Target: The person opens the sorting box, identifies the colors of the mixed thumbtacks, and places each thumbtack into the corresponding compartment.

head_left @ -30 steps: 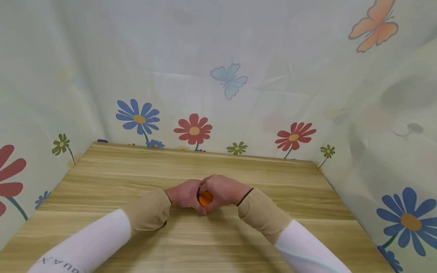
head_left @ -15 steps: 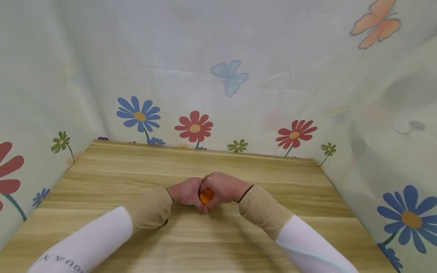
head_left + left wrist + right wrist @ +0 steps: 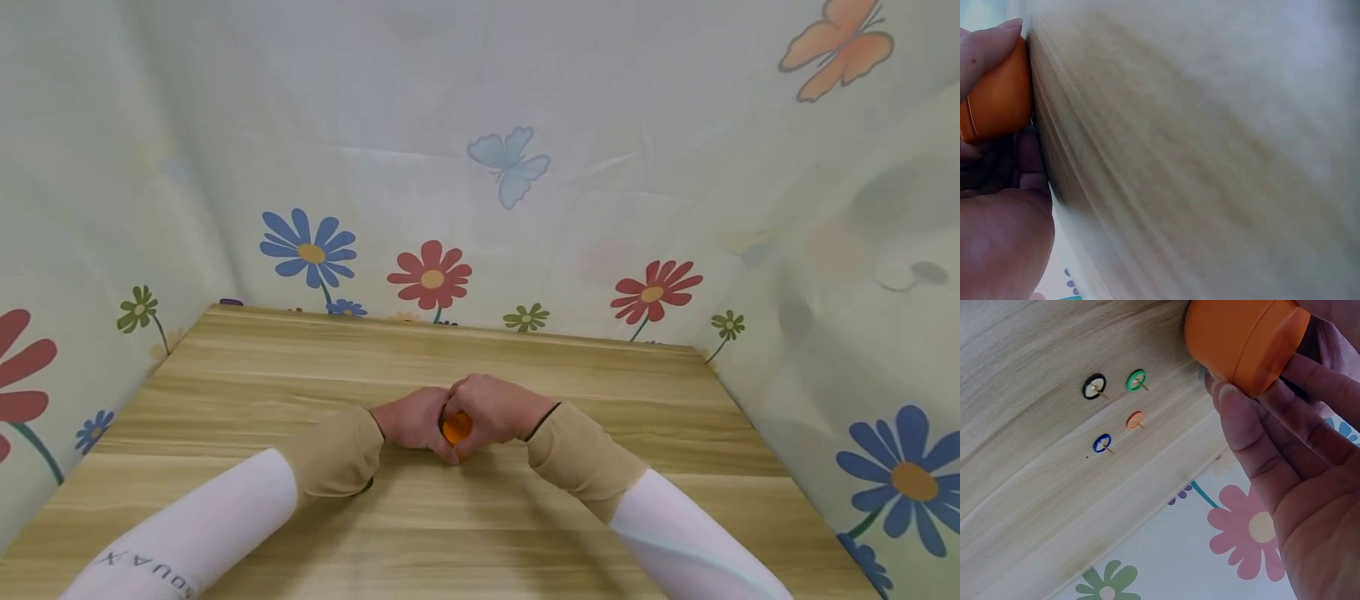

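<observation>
Grasping the orange container (image 3: 1241,337) with left hand (image 3: 414,421) and right hand (image 3: 501,410), near thumbtack-like pieces (image 3: 1134,420) on the tabletop (image 3: 247,367), with possible slipping caused by uneven pressing.

Your bench (image 3: 450,533) has a streaked wood-grain top. Near each other on it you have 1 black-and-white tack (image 3: 1092,387), 1 green tack (image 3: 1135,380), 1 orange tack (image 3: 1134,420) and 1 blue tack (image 3: 1102,443). Whether your orange container (image 3: 1000,100) touches it is unclear.
</observation>
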`<state>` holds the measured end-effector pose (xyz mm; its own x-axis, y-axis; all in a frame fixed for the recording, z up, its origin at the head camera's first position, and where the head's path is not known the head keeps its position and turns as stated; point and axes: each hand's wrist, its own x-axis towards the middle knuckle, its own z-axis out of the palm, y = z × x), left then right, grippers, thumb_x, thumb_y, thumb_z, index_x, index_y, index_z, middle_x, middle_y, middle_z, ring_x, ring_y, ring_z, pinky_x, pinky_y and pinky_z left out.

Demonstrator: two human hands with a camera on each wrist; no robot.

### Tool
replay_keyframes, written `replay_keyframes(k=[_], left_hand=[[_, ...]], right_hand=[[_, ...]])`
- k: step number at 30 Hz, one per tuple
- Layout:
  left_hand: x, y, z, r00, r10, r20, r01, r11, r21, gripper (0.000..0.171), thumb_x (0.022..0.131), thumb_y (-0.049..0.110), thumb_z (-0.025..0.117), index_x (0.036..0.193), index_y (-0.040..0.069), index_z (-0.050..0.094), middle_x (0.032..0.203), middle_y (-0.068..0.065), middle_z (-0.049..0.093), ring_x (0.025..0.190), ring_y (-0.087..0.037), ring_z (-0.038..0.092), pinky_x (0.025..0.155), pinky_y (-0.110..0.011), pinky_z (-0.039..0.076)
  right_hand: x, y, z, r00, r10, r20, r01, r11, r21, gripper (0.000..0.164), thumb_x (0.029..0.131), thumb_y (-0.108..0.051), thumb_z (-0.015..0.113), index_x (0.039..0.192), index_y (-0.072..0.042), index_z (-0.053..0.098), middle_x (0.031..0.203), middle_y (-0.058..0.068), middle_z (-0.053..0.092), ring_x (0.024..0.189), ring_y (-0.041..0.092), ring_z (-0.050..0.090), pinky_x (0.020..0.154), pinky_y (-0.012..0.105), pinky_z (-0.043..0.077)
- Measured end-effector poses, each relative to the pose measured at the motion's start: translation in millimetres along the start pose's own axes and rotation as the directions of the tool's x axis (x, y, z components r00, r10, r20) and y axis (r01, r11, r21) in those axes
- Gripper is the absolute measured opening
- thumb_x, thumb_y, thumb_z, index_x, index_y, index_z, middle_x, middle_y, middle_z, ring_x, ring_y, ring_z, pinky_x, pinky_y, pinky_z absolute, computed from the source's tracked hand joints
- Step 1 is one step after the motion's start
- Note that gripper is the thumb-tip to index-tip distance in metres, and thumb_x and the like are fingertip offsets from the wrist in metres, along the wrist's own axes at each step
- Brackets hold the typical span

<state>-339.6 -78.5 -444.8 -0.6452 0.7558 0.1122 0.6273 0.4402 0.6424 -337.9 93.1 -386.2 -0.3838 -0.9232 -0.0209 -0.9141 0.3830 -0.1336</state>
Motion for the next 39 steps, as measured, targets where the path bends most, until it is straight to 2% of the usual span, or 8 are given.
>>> replay_keyframes(k=[11,23,32,39], left_hand=[[0.7,-0.1,2.4,1.000,0.005,-0.007,-0.005,1.000,-0.028,0.057,0.063,0.023,0.088,0.108,0.014,0.054,0.098,0.012,0.057,0.088,-0.005,0.053,0.080,-0.024,0.044],[1.8,-0.7,2.8,1.000,0.001,-0.010,-0.001,1.000,-0.009,0.059,0.063,0.026,0.088,0.110,0.014,0.054,0.100,0.013,0.056,0.089,-0.005,0.053,0.080,-0.023,0.044],[2.5,-2.5,4.3,1.000,-0.003,-0.018,0.003,1.000,-0.010,0.059,0.062,0.027,0.088,0.109,0.014,0.054,0.098,0.013,0.057,0.088,-0.004,0.053,0.079,-0.023,0.044],[1.2,1.9,2.8,1.000,-0.011,-0.023,0.010,1.000,-0.021,0.058,0.062,0.025,0.089,0.107,0.014,0.054,0.097,0.012,0.057,0.087,-0.005,0.053,0.079,-0.023,0.044]], right_hand=[[-1.2,1.2,-0.2,0.999,-0.040,-0.018,0.040,0.999,0.012,0.029,0.069,-0.036,0.082,0.086,-0.015,0.071,0.078,-0.009,0.060,0.071,0.007,0.052,0.062,0.015,0.042],[-2.7,-1.0,-3.1,0.998,-0.060,-0.007,0.060,0.998,-0.005,0.029,0.069,-0.035,0.083,0.086,-0.015,0.071,0.078,-0.008,0.061,0.071,0.007,0.052,0.063,0.014,0.042],[-1.6,-2.2,-3.6,0.999,-0.041,0.007,0.041,0.999,-0.009,0.028,0.069,-0.035,0.083,0.085,-0.015,0.071,0.075,-0.009,0.060,0.068,0.005,0.050,0.062,0.014,0.041],[-2.1,-1.3,-2.9,0.998,-0.061,-0.010,0.061,0.998,-0.005,0.026,0.069,-0.033,0.082,0.083,-0.015,0.070,0.073,-0.009,0.059,0.067,0.006,0.050,0.060,0.014,0.041]])
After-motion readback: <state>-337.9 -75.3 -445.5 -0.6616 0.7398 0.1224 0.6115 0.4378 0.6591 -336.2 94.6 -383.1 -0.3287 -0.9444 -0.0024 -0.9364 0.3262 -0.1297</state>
